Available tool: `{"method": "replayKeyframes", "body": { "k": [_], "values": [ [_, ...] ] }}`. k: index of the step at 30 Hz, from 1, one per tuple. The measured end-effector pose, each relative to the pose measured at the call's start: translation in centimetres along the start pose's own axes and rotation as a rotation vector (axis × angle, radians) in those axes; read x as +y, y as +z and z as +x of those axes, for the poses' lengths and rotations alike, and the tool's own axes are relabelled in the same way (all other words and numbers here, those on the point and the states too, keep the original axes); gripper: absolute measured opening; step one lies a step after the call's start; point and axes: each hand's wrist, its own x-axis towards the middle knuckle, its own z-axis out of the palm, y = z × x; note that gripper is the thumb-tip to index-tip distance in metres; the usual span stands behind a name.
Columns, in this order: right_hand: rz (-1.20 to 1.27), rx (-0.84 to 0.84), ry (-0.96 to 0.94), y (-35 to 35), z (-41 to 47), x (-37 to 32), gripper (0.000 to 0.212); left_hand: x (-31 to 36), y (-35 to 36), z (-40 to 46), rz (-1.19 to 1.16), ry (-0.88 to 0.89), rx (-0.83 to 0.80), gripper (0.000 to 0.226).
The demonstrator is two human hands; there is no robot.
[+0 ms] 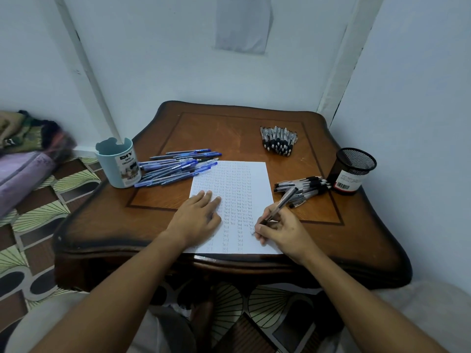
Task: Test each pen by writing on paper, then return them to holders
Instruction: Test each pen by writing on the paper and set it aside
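White paper (244,179) lies in front of me on the brown wooden table (229,133), its columns filled with the word "Test". My left hand (196,215) rests flat on the sheet's left half, fingers straight and close together, pressing it down. My right hand (277,230) pinches a black pen (281,205) between thumb and curled fingers, its tip touching the paper near the right edge, the barrel tilted up and away to the right. Just right of the sheet lies a loose pile of black pens (303,189), beside a black mesh holder (353,170) that stands upright. Another bundle of black pens (279,140) sits near the far edge. Left of the paper, a heap of blue pens (178,166) spreads out, touching the sheet's top corner, next to a pale blue holder (118,165).
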Motion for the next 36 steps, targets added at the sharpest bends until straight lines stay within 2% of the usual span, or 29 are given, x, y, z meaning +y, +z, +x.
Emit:
{"method": "replayKeyframes", "body": {
  "k": [6, 16, 20, 24, 26, 30, 36],
  "values": [
    [-0.035, 0.001, -0.014, 0.1, -0.1, 0.1, 0.022, 0.4, 0.1, -0.5, -0.049, -0.022, 0.053, 0.069],
    [-0.12, -0.005, -0.039, 0.3, -0.2, 0.3, 0.02, 0.6, -0.1, -0.8, -0.081, -0.029, 0.049, 0.068],
    [-0.076, 0.013, -0.019, 0.2, -0.2, 0.1, 0.021, 0.6, -0.1, -0.8, -0.079, -0.032, 0.045, 0.068],
    [-0.106, 0.019, -0.029, 0.5, -0.1, 0.4, 0.02, 0.6, 0.0, -0.8, -0.079, -0.032, 0.064, 0.056],
    [-0.083, 0.033, -0.021, 0.4, -0.1, 0.4, 0.021, 0.6, 0.1, -0.9, -0.082, -0.05, 0.075, 0.058],
    [-0.061, 0.015, -0.015, 0.2, -0.2, 0.2, 0.022, 0.5, 0.1, -0.9, -0.067, -0.074, 0.094, 0.075],
    [-0.113, -0.006, -0.04, 0.2, -0.3, 0.1, 0.021, 0.5, 0.1, -1.0, -0.064, -0.078, 0.101, 0.064]
  ]
}}
